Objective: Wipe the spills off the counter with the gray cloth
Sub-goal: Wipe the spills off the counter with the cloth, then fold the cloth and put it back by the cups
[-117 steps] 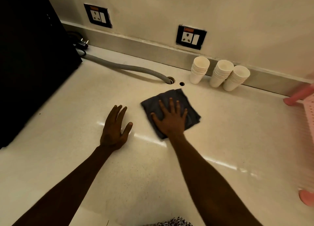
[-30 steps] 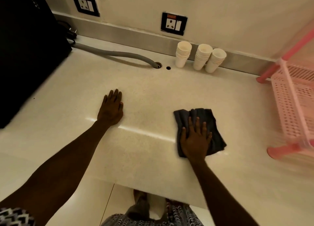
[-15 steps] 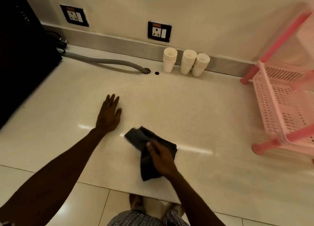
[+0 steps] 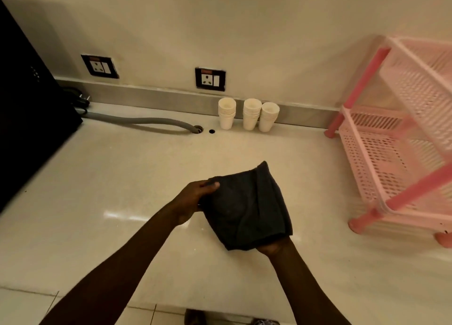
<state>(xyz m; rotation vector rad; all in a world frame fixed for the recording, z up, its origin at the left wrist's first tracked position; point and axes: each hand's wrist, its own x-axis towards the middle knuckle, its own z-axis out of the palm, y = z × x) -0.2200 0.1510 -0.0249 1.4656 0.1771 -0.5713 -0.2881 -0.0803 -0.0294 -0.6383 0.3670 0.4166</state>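
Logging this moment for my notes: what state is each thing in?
cloth: folded, held in both hands
left hand: gripping cloth's left edge
right hand: under cloth's near edge, mostly hidden
cups: three upright stacks by the wall
hose: lying flat, end in counter hole
rack: standing, shelves look empty

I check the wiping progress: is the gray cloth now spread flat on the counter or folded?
Folded: the gray cloth shows doubled layers, held between left hand and right hand.
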